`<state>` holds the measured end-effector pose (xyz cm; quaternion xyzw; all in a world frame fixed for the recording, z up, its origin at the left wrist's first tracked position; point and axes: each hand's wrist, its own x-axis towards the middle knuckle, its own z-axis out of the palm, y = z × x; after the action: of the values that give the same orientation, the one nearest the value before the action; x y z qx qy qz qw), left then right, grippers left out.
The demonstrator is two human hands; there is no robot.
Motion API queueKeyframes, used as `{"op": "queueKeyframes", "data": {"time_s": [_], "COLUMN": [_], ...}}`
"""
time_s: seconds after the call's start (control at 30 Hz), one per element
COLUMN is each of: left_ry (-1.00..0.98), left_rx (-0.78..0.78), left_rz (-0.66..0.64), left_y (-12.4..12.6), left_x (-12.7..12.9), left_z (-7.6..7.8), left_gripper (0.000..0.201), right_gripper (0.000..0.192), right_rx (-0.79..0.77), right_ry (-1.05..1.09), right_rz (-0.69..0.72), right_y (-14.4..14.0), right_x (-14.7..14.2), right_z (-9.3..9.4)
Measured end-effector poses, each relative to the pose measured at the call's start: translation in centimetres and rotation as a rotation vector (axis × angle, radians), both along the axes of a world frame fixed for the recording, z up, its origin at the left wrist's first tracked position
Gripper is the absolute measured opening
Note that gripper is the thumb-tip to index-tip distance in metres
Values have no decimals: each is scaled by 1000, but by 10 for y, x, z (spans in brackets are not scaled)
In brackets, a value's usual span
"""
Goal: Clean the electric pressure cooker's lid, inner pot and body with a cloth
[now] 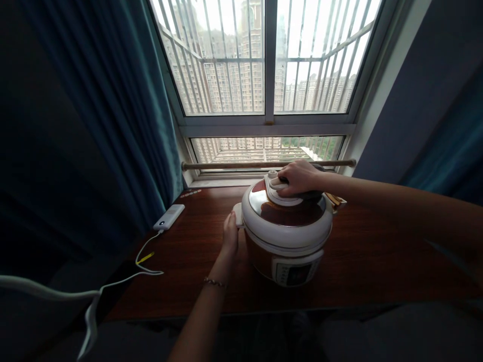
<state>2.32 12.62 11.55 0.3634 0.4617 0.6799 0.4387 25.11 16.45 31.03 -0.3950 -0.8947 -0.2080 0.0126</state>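
Note:
An electric pressure cooker [287, 236], white and reddish brown, stands upright on the dark red wooden table [192, 281]. Its lid is on, and a control panel [298, 271] faces my side. At the cooker's left, my left hand [230, 232] is closed around the white side handle [238, 215]. My right hand [300, 178] reaches across the top with its fingers wrapped over the lid handle [277, 186]. Part of that handle is hidden beneath the hand. A bracelet is on my left wrist.
A white power bank [169, 217] lies at the table's left with a white cable [139, 251] and its yellow tie [146, 258]. Behind the cooker's right side is a partly hidden brown-and-white object [335, 201]. A barred window and a horizontal rail [234, 165] are beyond the table.

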Motion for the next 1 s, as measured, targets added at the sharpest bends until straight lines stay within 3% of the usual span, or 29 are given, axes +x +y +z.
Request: {"op": "queueKeyframes", "data": {"time_s": [0.33,0.73,1.0], "left_ry": [43,69,117], "left_rx": [22,33,29], "left_rz": [18,11,55], "left_y": [-1,3,1], "left_x": [-2,-5,-5], "left_z": [1,-3,-3], "left_gripper": [42,45,40], "right_gripper": [51,48,48], "right_rx": [18,-31,-17], "right_ry": [7,4,-14], "right_rz": [-14,-7,-3], "right_y": [-14,5,-15], "right_x": [0,-2,1], "right_z": [-2,-3,-2]}}
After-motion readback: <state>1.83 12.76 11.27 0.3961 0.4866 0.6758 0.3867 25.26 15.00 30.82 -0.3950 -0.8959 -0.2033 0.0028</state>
